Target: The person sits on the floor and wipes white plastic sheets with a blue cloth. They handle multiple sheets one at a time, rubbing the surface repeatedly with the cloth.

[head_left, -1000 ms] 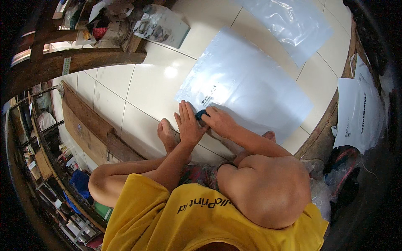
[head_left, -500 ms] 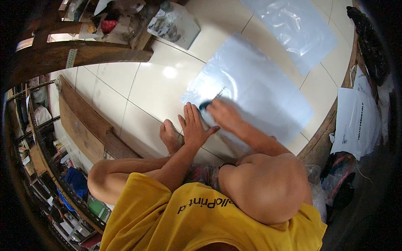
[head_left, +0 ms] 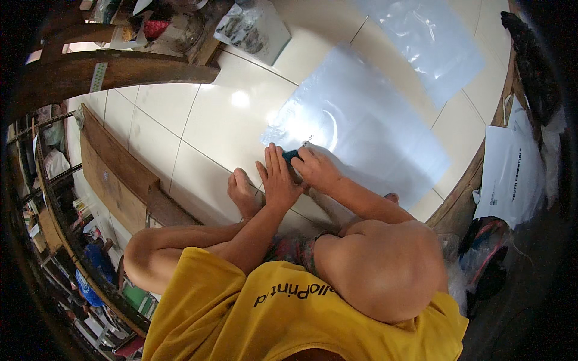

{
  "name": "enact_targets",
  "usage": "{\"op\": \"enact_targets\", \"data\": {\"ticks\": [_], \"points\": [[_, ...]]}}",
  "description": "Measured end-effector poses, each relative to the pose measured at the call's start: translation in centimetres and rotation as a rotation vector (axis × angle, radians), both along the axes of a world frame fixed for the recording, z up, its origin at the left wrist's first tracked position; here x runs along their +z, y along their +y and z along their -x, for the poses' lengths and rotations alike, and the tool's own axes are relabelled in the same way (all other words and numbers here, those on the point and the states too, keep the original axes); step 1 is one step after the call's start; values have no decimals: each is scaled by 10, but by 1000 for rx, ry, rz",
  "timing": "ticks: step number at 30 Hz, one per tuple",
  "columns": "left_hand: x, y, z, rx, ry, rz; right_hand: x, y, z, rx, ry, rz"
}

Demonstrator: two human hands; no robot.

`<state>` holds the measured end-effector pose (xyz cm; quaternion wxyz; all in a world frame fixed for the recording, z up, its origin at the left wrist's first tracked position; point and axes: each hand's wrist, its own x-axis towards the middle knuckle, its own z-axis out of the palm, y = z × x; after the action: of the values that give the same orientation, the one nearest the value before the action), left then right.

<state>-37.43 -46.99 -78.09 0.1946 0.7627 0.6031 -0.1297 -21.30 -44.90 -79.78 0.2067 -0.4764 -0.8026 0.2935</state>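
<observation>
A translucent whitish plastic bag (head_left: 379, 126) with small dark print lies flat on the tiled floor in front of me. My right hand (head_left: 318, 168) is closed on a small dark teal cloth or pad (head_left: 291, 155), pressed to the bag near its lower left edge. The fingers cover part of the print. Right beside it, my left hand (head_left: 278, 183) lies flat at the bag's near edge with its fingers stretched out, holding nothing.
A second plastic bag (head_left: 430, 57) lies farther back on the right. Wooden beams (head_left: 117, 171) and a stained whitish block (head_left: 253, 33) stand to the left and far left. White printed bags (head_left: 509, 174) hang at the right. My bare foot (head_left: 242, 192) is beside my left hand.
My right hand has moved slightly toward my left hand, wiping with the teal cloth; less of the print shows now. My left hand has stayed nearly in place.
</observation>
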Motion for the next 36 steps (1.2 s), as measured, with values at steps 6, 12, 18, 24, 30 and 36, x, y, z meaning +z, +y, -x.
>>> {"op": "enact_targets", "data": {"ticks": [6,12,18,24,30,36], "points": [[12,4,-5,74,-101,-9,1,69,-46,-406,-95,-79],[11,5,-8,79,-100,11,-4,28,-29,-99,-13,25],[11,2,-4,93,-120,1,5,25,-15,-174,-66,-14],[19,4,-5,105,-116,38,16,72,-58,-323,-89,120],[4,-2,4,70,-154,-6,0,-14,-4,68,-96,-13],[17,7,-6,90,-143,43,7,82,-71,-707,83,355]]}}
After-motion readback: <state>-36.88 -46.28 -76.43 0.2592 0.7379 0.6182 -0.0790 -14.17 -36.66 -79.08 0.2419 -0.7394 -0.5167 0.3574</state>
